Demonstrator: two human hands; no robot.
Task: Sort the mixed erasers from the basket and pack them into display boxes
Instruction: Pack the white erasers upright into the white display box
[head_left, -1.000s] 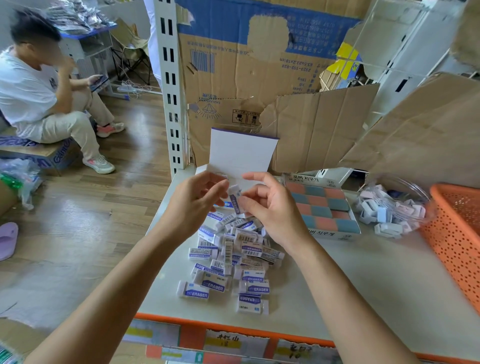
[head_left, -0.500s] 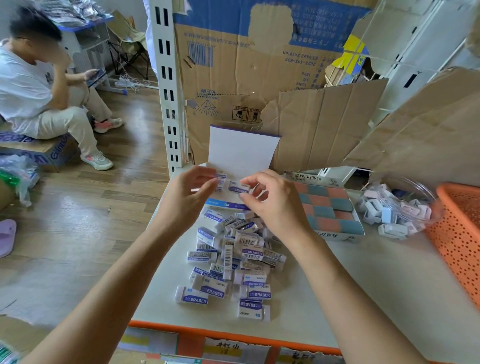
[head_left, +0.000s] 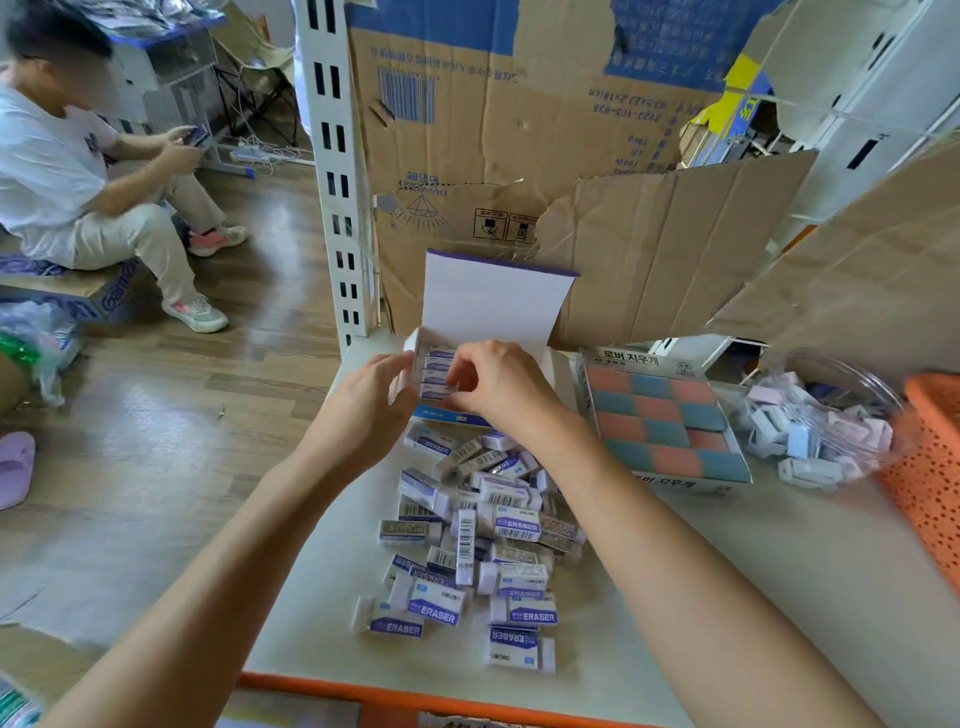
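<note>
My left hand (head_left: 363, 410) gripped the left wall of the display box (head_left: 493, 306), its lid upright. My right hand (head_left: 501, 387) pinched an eraser (head_left: 435, 391) in the row inside. Loose erasers (head_left: 483, 530) lay heaped just in front on the table (head_left: 727, 597).

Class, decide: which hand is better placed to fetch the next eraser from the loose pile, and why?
Probably the right hand: the left hand steadies the display box; the pile lies just beneath.

Both arms are bare: the left forearm (head_left: 234, 545) and right forearm (head_left: 675, 545) show uncovered, long and slender, from wrist to the edge of view. The left grip (head_left: 363, 410) and right grip (head_left: 509, 387) are bare hands with slim fingers.
</note>
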